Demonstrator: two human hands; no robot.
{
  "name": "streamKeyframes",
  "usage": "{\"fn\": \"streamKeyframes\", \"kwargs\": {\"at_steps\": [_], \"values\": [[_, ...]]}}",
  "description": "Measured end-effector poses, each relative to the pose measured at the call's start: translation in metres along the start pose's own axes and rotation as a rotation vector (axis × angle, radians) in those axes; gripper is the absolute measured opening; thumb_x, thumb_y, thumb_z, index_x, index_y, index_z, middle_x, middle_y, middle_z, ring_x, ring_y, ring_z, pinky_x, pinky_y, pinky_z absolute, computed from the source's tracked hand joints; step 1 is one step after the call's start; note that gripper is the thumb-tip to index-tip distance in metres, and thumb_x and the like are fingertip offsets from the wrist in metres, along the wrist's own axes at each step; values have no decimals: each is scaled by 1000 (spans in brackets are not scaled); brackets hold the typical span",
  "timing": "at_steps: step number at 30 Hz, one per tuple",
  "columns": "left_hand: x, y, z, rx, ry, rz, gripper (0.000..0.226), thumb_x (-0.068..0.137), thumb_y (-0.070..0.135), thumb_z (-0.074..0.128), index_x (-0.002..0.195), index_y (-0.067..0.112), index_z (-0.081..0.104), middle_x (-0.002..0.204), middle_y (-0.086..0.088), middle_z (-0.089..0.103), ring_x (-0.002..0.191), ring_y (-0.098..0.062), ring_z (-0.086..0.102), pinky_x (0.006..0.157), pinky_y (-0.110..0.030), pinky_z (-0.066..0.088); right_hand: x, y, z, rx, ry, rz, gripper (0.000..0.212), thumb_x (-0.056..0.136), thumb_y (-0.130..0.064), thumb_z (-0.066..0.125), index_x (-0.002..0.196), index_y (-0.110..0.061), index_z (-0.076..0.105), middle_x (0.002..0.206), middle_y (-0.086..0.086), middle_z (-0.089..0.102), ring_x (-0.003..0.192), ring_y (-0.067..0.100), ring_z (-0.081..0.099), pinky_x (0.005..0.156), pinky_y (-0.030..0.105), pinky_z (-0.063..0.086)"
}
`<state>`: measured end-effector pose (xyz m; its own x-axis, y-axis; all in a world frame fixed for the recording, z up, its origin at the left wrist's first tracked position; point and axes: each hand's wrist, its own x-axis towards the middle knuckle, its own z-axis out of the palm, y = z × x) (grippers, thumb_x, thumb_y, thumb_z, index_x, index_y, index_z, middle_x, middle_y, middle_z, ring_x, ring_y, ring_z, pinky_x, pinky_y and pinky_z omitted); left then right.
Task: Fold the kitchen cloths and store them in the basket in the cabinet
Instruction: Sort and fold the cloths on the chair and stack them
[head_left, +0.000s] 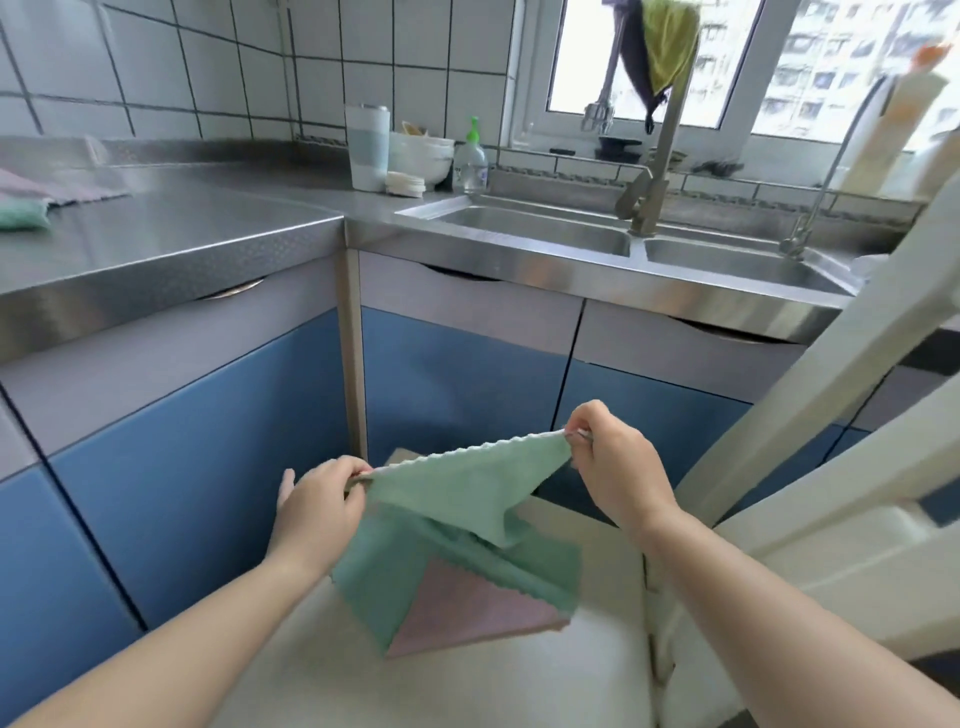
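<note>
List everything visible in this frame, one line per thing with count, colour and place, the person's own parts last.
held cloth: 1, green, stretched between both hands above the chair
chair cloths: green and pink, stacked on the chair seat, count unclear
counter cloths: pink and green, far left of the counter
chair: 1, white, in front of the cabinets
tumbler: 1, white and pale blue, counter corner
bowls: white, stacked beside the tumbler
soap bottle: 1, clear with green pump, by the sink
sink: double, steel
faucet: 1, steel, with yellow and dark cloths draped over it
cabinet doors: blue, shut
left hand: pinches one corner
right hand: pinches the other corner
</note>
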<state>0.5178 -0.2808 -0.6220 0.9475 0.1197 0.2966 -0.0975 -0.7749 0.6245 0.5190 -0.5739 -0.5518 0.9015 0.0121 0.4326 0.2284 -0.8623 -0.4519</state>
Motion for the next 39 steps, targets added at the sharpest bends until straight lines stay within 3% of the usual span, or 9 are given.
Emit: {"fn": "streamKeyframes", "kwargs": {"at_steps": [4, 7, 14, 21, 25, 27, 30, 36, 39], "values": [[22, 31, -35, 3, 125, 93, 7, 92, 20, 54, 90, 18, 60, 89, 5, 60, 82, -20, 50, 94, -44, 39, 12, -9, -32, 112, 38, 102, 8, 94, -16, 45, 90, -23, 47, 79, 0, 66, 77, 26, 60, 70, 36, 48], [37, 53, -62, -16, 204, 120, 12, 92, 26, 54, 88, 16, 57, 89, 1, 56, 83, -24, 53, 70, -36, 40, 22, -16, -51, 117, 86, 83, 1, 94, -16, 51, 94, -16, 52, 88, 3, 66, 80, 25, 60, 73, 37, 49], [51, 74, -101, -133, 300, 56, 5, 95, 19, 50, 94, 18, 55, 81, 0, 59, 76, -24, 52, 64, -31, 34, 42, -40, -69, 19, 83, -28, 18, 90, -10, 55, 100, -15, 69, 96, 1, 63, 90, 20, 57, 82, 31, 46], [23, 68, -117, -379, 290, 25, 5, 94, 13, 51, 94, 13, 55, 80, 4, 58, 80, -21, 52, 65, -21, 40, 26, -49, -74, -37, 156, -49, 11, 91, -22, 57, 94, -15, 65, 85, -8, 53, 88, 19, 48, 70, 27, 32], [-16, 46, -114, -409, 289, 23, 6, 96, 15, 48, 97, 11, 53, 88, -5, 60, 80, -21, 51, 64, -20, 38, -18, -53, -65, 94, 119, -15, 11, 89, -25, 58, 86, -14, 61, 80, -4, 59, 79, 18, 51, 64, 27, 35], [-44, 32, -108, -400, 259, 10, 7, 97, 16, 48, 97, 10, 52, 85, -6, 58, 74, -19, 48, 62, -19, 36, -50, -58, -56, 244, 73, 67, 11, 88, -20, 56, 79, -14, 57, 70, -1, 58, 65, 15, 48, 57, 19, 36], [-86, 8, -96, -392, 209, -8, 6, 96, 18, 50, 90, 15, 51, 78, -1, 56, 68, -14, 47, 60, -20, 36, -100, -56, -38, 377, 53, 168, 11, 86, -15, 52, 75, -13, 51, 64, -2, 51, 58, 12, 42, 54, 22, 35], [-165, -42, -61, -302, -89, -95, 12, 96, 20, 48, 84, 20, 51, 74, 0, 55, 64, -13, 45, 59, -28, 36, -198, -21, 14, 327, -74, 327, 20, 92, -27, 52, 80, -11, 52, 70, 8, 58, 65, 27, 52, 56, 34, 39], [-190, -59, -46, -256, -229, -164, 10, 95, 24, 52, 85, 23, 51, 78, 2, 59, 71, -15, 53, 63, -29, 39, -231, -10, 29, 278, -152, 436, 29, 93, -33, 49, 72, -14, 43, 61, 2, 47, 58, 19, 42, 56, 34, 31]]}}
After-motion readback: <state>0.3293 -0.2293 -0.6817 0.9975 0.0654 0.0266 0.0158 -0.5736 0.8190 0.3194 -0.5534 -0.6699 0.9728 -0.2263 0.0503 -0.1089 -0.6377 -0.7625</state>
